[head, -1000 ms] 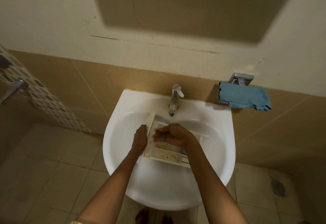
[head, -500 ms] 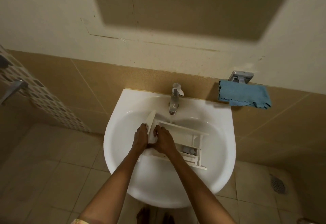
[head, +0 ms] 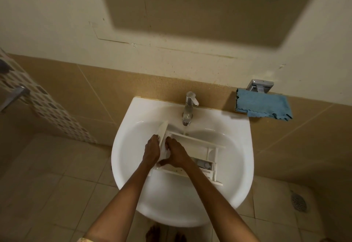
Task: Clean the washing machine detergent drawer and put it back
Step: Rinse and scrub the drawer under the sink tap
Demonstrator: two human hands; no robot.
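Drawer (head: 192, 143) lies in the sink (head: 244, 129) under the tap (head: 188, 108) running at 12 o'clock; left hand (head: 152, 150) grips its 9 o'clock end; right hand (head: 176, 154) presses inside, grasp unclear; wet plastic could slip and crack.

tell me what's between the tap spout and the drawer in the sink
A thin stream of water falls from the tap onto the far wall of the drawer; nothing else lies in that gap. The head view shows it.

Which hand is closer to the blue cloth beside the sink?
Right. The right hand is in the drawer, down-left of the blue cloth; the left hand holds the drawer's front, farther left.
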